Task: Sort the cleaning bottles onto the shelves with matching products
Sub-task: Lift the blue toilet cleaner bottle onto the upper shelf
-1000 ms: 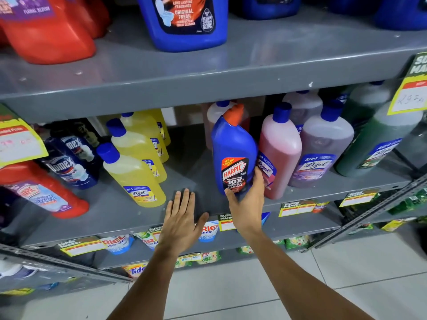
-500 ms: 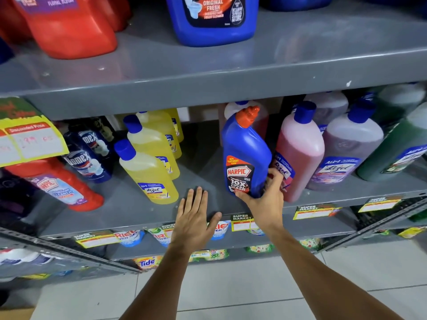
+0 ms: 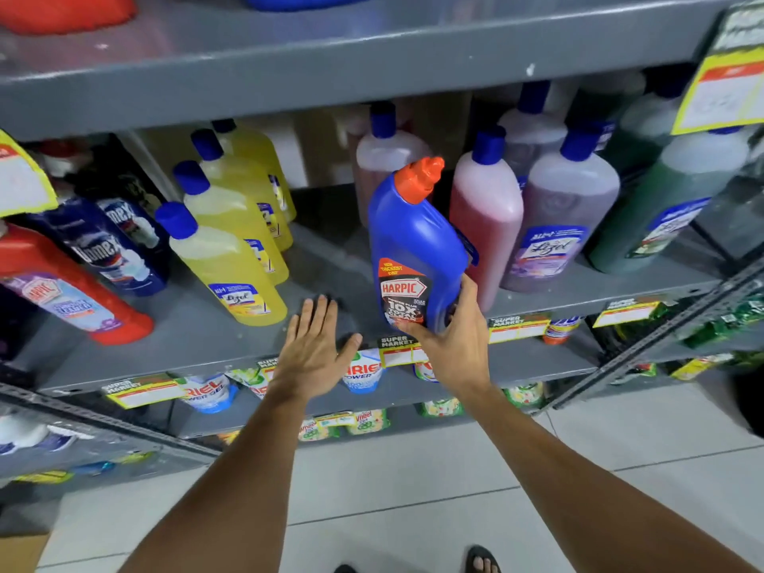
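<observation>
Blue Harpic bottle (image 3: pixel 415 250) gripped at a grey shelf (image 3: pixel 198 345)
The right hand (image 3: pixel 457 345) clasps its base beside a pink bottle (image 3: pixel 483 217); the left hand (image 3: pixel 314 351) lies flat, fingers spread wide, holding nothing.

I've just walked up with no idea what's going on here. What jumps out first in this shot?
The blue Harpic bottle with its orange cap stands out, gripped low by the right hand at the front of the grey middle shelf. The left hand lies flat and open on the shelf edge beside it. Yellow Lizol bottles line up to the left, and a pink bottle stands just behind on the right.
</observation>
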Demonstrator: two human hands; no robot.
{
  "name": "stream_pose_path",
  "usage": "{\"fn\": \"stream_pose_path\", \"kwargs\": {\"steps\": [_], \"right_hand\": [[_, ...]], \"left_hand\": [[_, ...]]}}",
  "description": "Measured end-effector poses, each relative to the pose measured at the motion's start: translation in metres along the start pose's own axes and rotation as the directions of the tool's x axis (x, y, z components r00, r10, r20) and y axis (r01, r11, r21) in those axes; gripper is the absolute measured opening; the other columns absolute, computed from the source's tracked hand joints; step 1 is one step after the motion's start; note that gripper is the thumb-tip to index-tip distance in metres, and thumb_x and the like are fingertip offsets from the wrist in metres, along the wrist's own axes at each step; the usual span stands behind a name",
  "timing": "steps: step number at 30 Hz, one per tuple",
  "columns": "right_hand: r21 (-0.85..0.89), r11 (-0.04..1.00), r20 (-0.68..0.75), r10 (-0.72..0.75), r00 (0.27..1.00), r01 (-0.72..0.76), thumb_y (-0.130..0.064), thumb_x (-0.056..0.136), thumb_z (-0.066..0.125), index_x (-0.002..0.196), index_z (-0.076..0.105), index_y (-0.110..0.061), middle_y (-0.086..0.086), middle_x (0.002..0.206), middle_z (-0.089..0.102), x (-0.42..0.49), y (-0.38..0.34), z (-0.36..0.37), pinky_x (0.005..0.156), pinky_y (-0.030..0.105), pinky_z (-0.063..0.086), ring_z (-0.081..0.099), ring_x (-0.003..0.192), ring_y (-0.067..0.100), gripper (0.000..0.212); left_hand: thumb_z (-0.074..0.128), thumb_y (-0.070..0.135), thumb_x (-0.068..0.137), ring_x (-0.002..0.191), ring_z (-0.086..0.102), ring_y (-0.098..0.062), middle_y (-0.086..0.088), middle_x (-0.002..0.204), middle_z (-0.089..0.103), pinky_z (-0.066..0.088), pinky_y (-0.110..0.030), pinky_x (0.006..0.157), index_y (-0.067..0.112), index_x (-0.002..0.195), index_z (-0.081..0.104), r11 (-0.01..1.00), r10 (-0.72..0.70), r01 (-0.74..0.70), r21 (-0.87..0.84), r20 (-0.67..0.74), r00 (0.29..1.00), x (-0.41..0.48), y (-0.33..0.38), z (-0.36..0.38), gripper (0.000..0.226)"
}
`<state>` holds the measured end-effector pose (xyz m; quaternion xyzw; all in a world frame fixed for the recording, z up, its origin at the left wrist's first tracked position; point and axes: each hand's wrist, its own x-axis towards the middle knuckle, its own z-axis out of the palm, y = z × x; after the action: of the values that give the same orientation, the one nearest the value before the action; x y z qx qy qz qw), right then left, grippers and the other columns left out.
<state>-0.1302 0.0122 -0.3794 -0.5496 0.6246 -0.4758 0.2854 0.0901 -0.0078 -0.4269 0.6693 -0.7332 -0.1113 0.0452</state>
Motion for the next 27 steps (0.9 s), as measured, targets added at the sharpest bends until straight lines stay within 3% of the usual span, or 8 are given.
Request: {"fn": "stream_pose_path", "kwargs": {"steps": [4,8,12,16,18,23,27], "right_hand": [[0.051,0.996,0.027,-0.077,0.997,0.076,-0.044,0.065,0.093,0.137,0.040,-0.035,-0.017,0.114,0.066,-0.015,-0.012,-0.032,0.082,0.032,0.055,0.065,0.099,0.011,0.089],[0.072,0.984,0.032,-0.166,0.986,0.164,-0.046,0.070,0.090,0.137,0.042,-0.030,-0.013,0.116,0.067,-0.022,-0.035,-0.070,0.082,0.034,0.055,0.067,0.100,0.013,0.084],[0.096,0.948,-0.007,-0.303,0.953,0.302,-0.046,0.073,0.086,0.136,0.041,-0.036,-0.027,0.119,0.062,-0.024,-0.085,-0.113,0.081,0.005,0.042,0.059,0.101,-0.013,0.078],[0.101,0.891,-0.053,-0.439,0.897,0.442,-0.046,0.075,0.085,0.141,0.043,-0.026,-0.014,0.125,0.065,-0.013,-0.147,-0.153,0.087,0.021,0.051,0.064,0.106,0.002,0.081],[0.073,0.865,-0.093,-0.490,0.867,0.496,-0.050,0.073,0.086,0.141,0.041,-0.029,-0.016,0.119,0.066,-0.002,-0.179,-0.172,0.080,0.019,0.047,0.063,0.099,0.002,0.084],[0.057,0.809,-0.173,-0.569,0.804,0.585,-0.052,0.071,0.087,0.146,0.037,-0.028,-0.004,0.117,0.072,0.029,-0.245,-0.205,0.082,0.034,0.056,0.071,0.102,0.017,0.093],[0.065,0.823,-0.180,-0.546,0.818,0.564,-0.054,0.067,0.088,0.144,0.037,-0.032,-0.012,0.118,0.070,0.049,-0.273,-0.215,0.088,0.038,0.057,0.069,0.105,0.011,0.094]], "left_hand": [[0.020,0.060,0.091,0.150,0.005,-0.029,-0.013,0.163,0.011,0.005,-0.043,0.120,0.006,0.154,0.015,0.990,0.114,-0.099,0.100,-0.158,0.981,-0.019,0.026,-0.022,0.083],[0.033,0.050,0.093,0.151,0.002,-0.026,-0.013,0.162,0.011,0.007,-0.044,0.121,0.004,0.153,0.013,0.981,0.181,-0.150,0.127,-0.298,0.937,-0.031,0.066,-0.062,0.078],[0.044,0.042,0.092,0.151,0.005,-0.028,-0.017,0.160,0.017,0.011,-0.046,0.121,0.002,0.151,0.016,0.962,0.263,-0.208,0.178,-0.383,0.885,-0.042,0.105,-0.108,0.077],[0.042,0.042,0.097,0.150,0.009,-0.029,-0.020,0.159,0.023,0.006,-0.042,0.122,0.003,0.152,0.019,0.931,0.355,-0.268,0.248,-0.441,0.824,-0.053,0.144,-0.161,0.071],[0.041,0.042,0.099,0.150,0.010,-0.028,-0.020,0.158,0.027,0.007,-0.042,0.122,0.002,0.151,0.023,0.928,0.363,-0.258,0.267,-0.508,0.781,-0.055,0.159,-0.193,0.068],[0.047,0.041,0.096,0.151,0.006,-0.025,-0.013,0.162,0.014,0.009,-0.043,0.121,0.005,0.153,0.019,0.910,0.413,-0.260,0.323,-0.646,0.642,-0.058,0.173,-0.265,0.073],[0.032,0.049,0.099,0.151,0.002,-0.020,-0.009,0.164,0.010,0.009,-0.043,0.122,0.009,0.155,0.012,0.955,0.281,-0.129,0.268,-0.667,0.690,-0.048,0.161,-0.290,0.072]]}}
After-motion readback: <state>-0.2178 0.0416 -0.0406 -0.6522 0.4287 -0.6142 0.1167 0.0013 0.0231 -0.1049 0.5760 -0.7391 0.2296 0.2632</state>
